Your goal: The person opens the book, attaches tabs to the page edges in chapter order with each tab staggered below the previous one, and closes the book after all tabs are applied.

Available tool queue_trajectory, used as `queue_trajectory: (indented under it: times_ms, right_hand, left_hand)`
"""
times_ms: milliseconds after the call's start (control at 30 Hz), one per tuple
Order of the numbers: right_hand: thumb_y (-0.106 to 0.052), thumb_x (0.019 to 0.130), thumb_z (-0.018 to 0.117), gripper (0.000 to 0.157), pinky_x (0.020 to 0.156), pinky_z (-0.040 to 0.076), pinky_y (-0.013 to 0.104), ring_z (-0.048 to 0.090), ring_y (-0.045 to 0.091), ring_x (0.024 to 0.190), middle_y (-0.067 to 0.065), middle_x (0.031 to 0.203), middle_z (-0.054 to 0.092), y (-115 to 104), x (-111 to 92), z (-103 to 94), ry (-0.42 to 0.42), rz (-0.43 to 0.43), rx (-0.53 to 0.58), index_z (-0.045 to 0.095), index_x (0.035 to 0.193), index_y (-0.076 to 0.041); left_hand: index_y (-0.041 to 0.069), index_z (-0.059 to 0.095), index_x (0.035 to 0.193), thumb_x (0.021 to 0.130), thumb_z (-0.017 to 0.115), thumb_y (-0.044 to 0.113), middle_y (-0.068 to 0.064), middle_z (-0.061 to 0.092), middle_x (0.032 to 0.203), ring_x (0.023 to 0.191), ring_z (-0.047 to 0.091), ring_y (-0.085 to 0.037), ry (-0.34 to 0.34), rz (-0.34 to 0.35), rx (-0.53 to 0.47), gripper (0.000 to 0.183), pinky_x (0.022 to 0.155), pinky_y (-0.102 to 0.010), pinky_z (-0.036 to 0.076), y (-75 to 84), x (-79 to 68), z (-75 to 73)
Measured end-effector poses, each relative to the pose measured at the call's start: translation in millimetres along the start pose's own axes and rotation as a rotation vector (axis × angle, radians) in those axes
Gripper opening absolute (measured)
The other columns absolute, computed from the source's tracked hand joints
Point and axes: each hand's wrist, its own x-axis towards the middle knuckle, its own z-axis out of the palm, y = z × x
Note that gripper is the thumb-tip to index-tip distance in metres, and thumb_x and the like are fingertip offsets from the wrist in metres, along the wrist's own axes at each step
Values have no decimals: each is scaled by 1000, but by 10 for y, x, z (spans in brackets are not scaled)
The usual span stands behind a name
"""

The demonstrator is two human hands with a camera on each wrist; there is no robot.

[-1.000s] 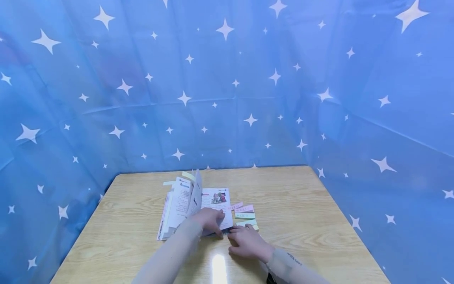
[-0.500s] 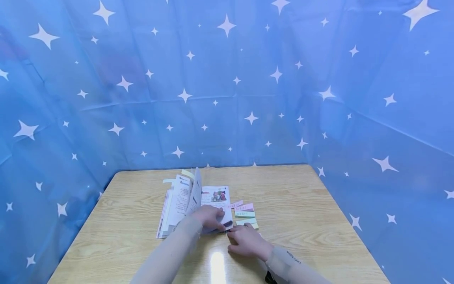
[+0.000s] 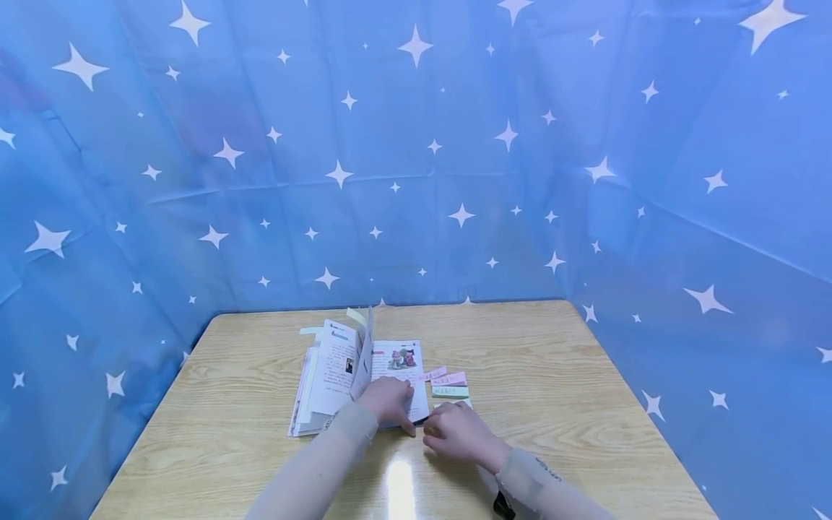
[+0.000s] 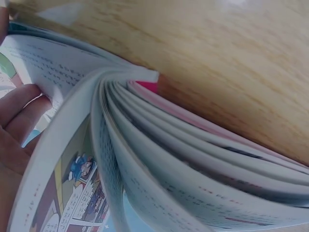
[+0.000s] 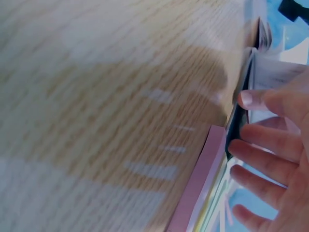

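An open book [image 3: 336,368] with printed pages lies left of the middle of the table, some of its leaves standing up near the spine. My left hand [image 3: 385,401] rests on the right-hand page, its thumb by the lower edge. In the left wrist view its fingers [image 4: 21,108] touch the page beside the fanned leaves. My right hand [image 3: 460,432] is at the book's lower right corner. In the right wrist view its thumb [image 5: 251,99] touches the book's edge, apart from the spread fingers. Pink sticky notes [image 3: 450,379] and a green sticky note [image 3: 450,392] lie just beyond it.
The wooden table [image 3: 552,390] extends around the book on all sides. A yellow tab [image 3: 355,316] and a pale blue tab [image 3: 310,331] stick out of the book's top. A blue star-patterned curtain [image 3: 416,144] surrounds the table's back and sides.
The standing leaves and the yellow tab have shifted right, showing a left page with a small dark picture. My right hand has moved slightly up and right, covering more of the nearest sticky notes.
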Motion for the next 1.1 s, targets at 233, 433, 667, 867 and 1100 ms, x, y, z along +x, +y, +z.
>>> queue_trajectory:
  times_ms: [233,433,667,867,1100]
  right_hand:
    - [-34,79,60,9,70,42,32,53,4,77,-17,76,57,3,-15,-1,-1,9,19,65,77,-27]
    - [-34,80,59,14,71,42,33,55,6,81,-14,81,60,1,-28,-2,-3,20,28,68,83,-23]
    - [-34,79,60,10,68,41,31,54,5,79,-15,79,59,9,-31,-7,8,19,23,66,80,-26]
    - [-33,79,60,11,67,42,30,54,5,78,-13,81,61,12,-52,-7,35,2,14,67,81,-25]
    - [-35,79,60,15,71,43,32,55,7,82,-11,86,62,21,-69,-11,29,24,9,68,84,-24]
  left_hand:
    - [21,55,73,43,71,64,7,52,67,57,46,-11,0,-19,-12,55,54,-25,41,-15,2,19]
    - [19,59,79,45,72,63,5,57,75,58,48,-12,-8,-24,-24,56,54,-25,41,3,-17,-9]
    - [20,58,79,44,73,62,4,59,82,58,48,-12,-23,-24,-15,57,54,-25,41,-5,6,30]
    - [19,60,84,44,73,61,1,61,93,64,52,-15,-28,-28,-16,60,60,-27,44,-13,14,53]
    - [18,61,90,46,74,58,-1,61,98,68,53,-16,-38,-41,-31,61,64,-28,44,-1,-7,13]
